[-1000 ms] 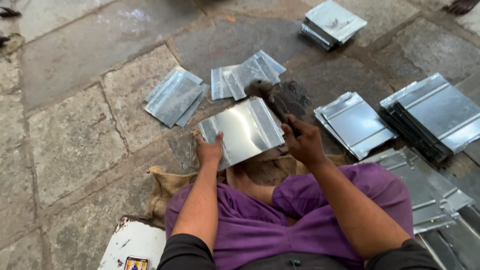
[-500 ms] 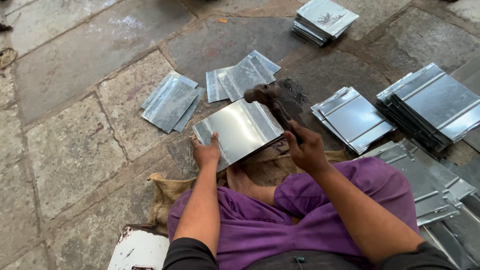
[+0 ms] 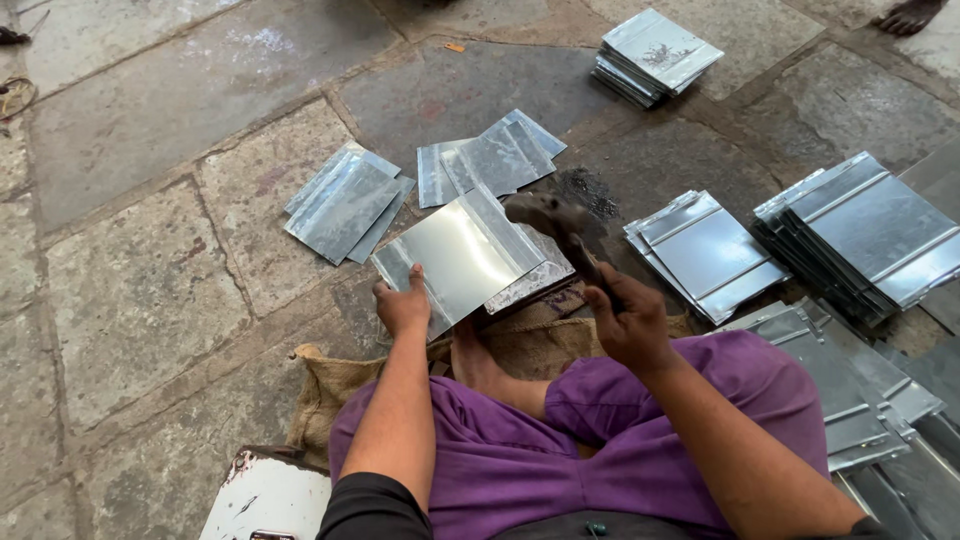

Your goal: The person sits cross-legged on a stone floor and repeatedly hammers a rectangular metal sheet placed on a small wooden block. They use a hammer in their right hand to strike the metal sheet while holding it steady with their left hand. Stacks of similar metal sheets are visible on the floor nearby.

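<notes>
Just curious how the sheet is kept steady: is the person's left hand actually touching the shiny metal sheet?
Touching. The head view shows the left hand with its fingers pressed onto the near edge of the shiny metal sheet, no gap between them.

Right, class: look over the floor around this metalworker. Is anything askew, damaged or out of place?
The loose metal sheets beyond the shiny sheet lie fanned and overlapping at odd angles, unlike the squared stack farther back. The burlap sack under the person is rumpled. Nothing looks broken or spilled.
</notes>
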